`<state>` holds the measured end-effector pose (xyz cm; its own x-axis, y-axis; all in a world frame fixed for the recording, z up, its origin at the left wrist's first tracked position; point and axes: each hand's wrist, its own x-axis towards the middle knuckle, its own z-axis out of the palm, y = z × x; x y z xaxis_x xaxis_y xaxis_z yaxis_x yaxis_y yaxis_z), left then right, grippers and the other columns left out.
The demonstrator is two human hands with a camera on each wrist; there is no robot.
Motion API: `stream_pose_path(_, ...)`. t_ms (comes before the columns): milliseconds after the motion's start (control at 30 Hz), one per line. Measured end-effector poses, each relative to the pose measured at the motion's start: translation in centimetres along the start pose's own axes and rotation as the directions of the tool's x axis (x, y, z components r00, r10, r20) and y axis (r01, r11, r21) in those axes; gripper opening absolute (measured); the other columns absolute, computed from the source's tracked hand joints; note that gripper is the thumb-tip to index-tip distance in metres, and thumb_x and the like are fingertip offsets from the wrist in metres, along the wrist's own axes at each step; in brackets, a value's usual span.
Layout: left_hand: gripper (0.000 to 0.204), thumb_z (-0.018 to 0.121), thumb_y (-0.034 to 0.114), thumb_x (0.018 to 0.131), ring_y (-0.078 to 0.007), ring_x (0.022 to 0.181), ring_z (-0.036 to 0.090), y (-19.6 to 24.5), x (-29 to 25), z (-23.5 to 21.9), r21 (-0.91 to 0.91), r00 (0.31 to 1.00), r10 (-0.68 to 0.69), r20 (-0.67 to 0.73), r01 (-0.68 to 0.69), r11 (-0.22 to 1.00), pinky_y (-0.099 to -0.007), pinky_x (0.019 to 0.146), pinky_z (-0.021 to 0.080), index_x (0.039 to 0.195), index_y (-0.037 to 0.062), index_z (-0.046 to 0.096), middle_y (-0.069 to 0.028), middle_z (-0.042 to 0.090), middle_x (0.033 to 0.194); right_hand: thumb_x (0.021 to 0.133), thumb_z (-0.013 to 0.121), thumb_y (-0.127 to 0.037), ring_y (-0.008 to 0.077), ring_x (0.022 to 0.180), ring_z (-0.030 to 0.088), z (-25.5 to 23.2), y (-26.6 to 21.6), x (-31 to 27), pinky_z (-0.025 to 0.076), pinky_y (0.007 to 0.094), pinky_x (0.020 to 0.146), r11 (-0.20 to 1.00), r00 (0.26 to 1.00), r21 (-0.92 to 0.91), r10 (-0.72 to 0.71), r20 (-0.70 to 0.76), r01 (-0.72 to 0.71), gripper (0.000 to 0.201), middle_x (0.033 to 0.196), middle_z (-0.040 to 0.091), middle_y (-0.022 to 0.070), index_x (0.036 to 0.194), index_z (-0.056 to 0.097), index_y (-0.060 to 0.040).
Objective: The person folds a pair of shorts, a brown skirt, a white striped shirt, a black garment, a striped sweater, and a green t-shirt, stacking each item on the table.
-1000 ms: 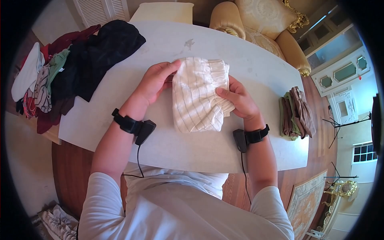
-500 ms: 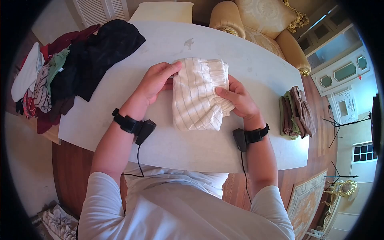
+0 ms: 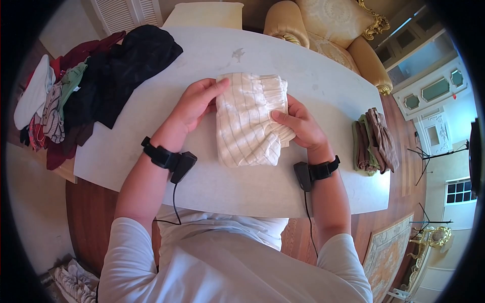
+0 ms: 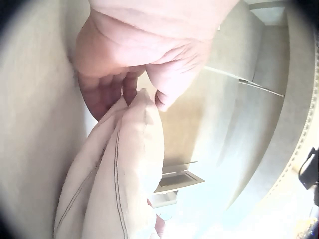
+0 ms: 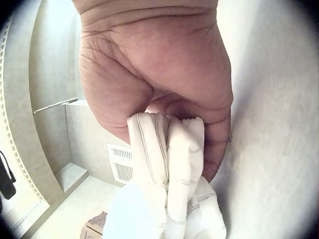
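Cream pants with thin dark stripes are folded into a compact bundle, held just over the table in the head view. Their gathered elastic waistband shows at the upper right. My left hand holds the upper left edge, thumb on top and fingers behind. On the opposite side, my right hand pinches the edge with the thumb over the gathers. The left wrist view shows the cloth hanging from between thumb and fingers. Several folded layers sit in the right hand's grip in the right wrist view.
A loose heap of clothes, mostly black with red, green and white pieces, lies at the table's left end. A stack of folded brown and green clothes stands near the right edge. A gold armchair is behind the white table.
The upper left edge of the pants has shifted slightly left, further into my left hand. Otherwise both hands keep their hold and the bundle stays almost still.
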<state>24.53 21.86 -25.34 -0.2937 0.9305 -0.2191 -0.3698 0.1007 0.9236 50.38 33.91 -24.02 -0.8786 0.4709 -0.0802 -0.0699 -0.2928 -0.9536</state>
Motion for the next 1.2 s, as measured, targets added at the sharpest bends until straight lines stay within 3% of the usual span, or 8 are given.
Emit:
stream_pose_path(267, 0.019, 0.075, 0.029, 0.099, -0.0097, 0.090, 0.062, -0.8, 0.8, -0.7, -0.074, 0.995, 0.095, -0.029, -0.097, 0.993, -0.0276, 0.084, 0.049, 0.104, 0.0109, 0.070, 0.0017, 0.069, 0.098, 0.102, 0.068, -0.013, 0.0188, 0.124, 0.063, 0.3, -0.3, 0.0, 0.051, 0.0357, 0.107, 1.000, 1.000, -0.008, 0.003, 0.006, -0.002, 0.053, 0.138, 0.065, 0.0114, 0.149, 0.049, 0.0010)
stream_pose_path(467, 0.036, 0.075, 0.030, 0.099, -0.0121, 0.097, 0.065, -1.1, 0.9, -0.6, -0.033, 0.984, 0.158, -0.084, -0.161, 0.986, -0.0306, 0.088, 0.053, 0.123, 0.0065, 0.062, -0.0036, 0.069, 0.109, 0.102, 0.069, -0.013, 0.0183, 0.123, 0.064, 0.0, -0.1, 0.0, 0.052, 0.0353, 0.106, 1.000, 1.000, -0.004, -0.011, -0.013, 0.011, 0.051, 0.137, 0.066, 0.0109, 0.147, 0.051, 0.0010)
stream_pose_path(567, 0.055, 0.077, 0.028, 0.098, -0.0164, 0.111, 0.067, -0.3, -0.1, 0.3, -0.070, 0.999, -0.036, 0.033, 0.039, 0.997, -0.0351, 0.101, 0.053, 0.140, 0.0019, 0.053, -0.0091, 0.068, 0.124, 0.102, 0.068, -0.012, 0.0200, 0.123, 0.065, -0.5, 0.2, 0.2, 0.053, 0.0366, 0.106, 0.998, 0.999, 0.052, -0.027, -0.031, 0.029, 0.051, 0.138, 0.066, 0.0114, 0.148, 0.050, 0.0006)
stream_pose_path(667, 0.062, 0.076, 0.019, 0.098, -0.0220, 0.128, 0.062, -1.1, -0.5, 0.4, -0.023, 0.926, 0.033, 0.376, -0.027, 0.999, -0.0385, 0.112, 0.049, 0.149, -0.0023, 0.048, -0.0120, 0.063, 0.140, 0.102, 0.068, -0.010, 0.0224, 0.125, 0.065, -0.2, 0.0, 0.2, 0.054, 0.0385, 0.106, 0.989, 0.995, 0.114, -0.088, -0.056, 0.094, 0.052, 0.139, 0.065, 0.0126, 0.149, 0.050, 0.0005)
stream_pose_path(767, 0.064, 0.076, 0.008, 0.094, -0.0201, 0.130, 0.060, -0.5, -0.9, 0.9, 0.123, 0.899, -0.066, 0.432, 0.014, 0.992, -0.0362, 0.113, 0.048, 0.150, -0.0017, 0.048, -0.0122, 0.062, 0.144, 0.100, 0.068, -0.005, 0.0232, 0.126, 0.064, -1.3, 0.8, 0.5, 0.053, 0.0400, 0.110, 0.982, 0.988, 0.157, -0.088, -0.129, 0.108, 0.054, 0.141, 0.064, 0.0126, 0.150, 0.049, -0.0010)
stream_pose_path(867, 0.063, 0.074, 0.004, 0.093, -0.0212, 0.130, 0.061, -0.3, -0.8, 1.0, 0.178, 0.902, -0.070, 0.426, -0.008, 0.984, -0.0375, 0.112, 0.049, 0.150, -0.0018, 0.047, -0.0115, 0.062, 0.143, 0.102, 0.065, -0.006, 0.0214, 0.127, 0.063, -1.6, 1.1, 0.6, 0.051, 0.0398, 0.111, 0.975, 0.991, 0.180, -0.122, -0.045, 0.128, 0.051, 0.143, 0.063, 0.0108, 0.149, 0.048, -0.0013)
stream_pose_path(967, 0.066, 0.074, 0.006, 0.093, -0.0222, 0.130, 0.061, 0.1, -1.3, 1.3, 0.225, 0.933, -0.142, 0.332, 0.068, 0.972, -0.0374, 0.111, 0.050, 0.152, -0.0014, 0.045, -0.0106, 0.062, 0.143, 0.102, 0.065, -0.006, 0.0217, 0.126, 0.064, -1.7, 1.0, 0.4, 0.052, 0.0399, 0.110, 0.966, 0.989, 0.221, -0.119, -0.083, 0.135, 0.048, 0.141, 0.063, 0.0106, 0.147, 0.050, -0.0010)
stream_pose_path(1200, 0.074, 0.079, 0.014, 0.091, -0.0213, 0.129, 0.061, 0.3, -1.4, 0.8, 0.209, 0.900, -0.164, 0.404, 0.083, 0.974, -0.0383, 0.106, 0.053, 0.154, 0.0012, 0.042, -0.0087, 0.060, 0.143, 0.102, 0.066, -0.008, 0.0220, 0.125, 0.065, -2.1, 1.0, 0.5, 0.053, 0.0403, 0.109, 0.965, 0.988, 0.229, -0.105, -0.109, 0.128, 0.046, 0.139, 0.065, 0.0107, 0.145, 0.052, 0.0003)
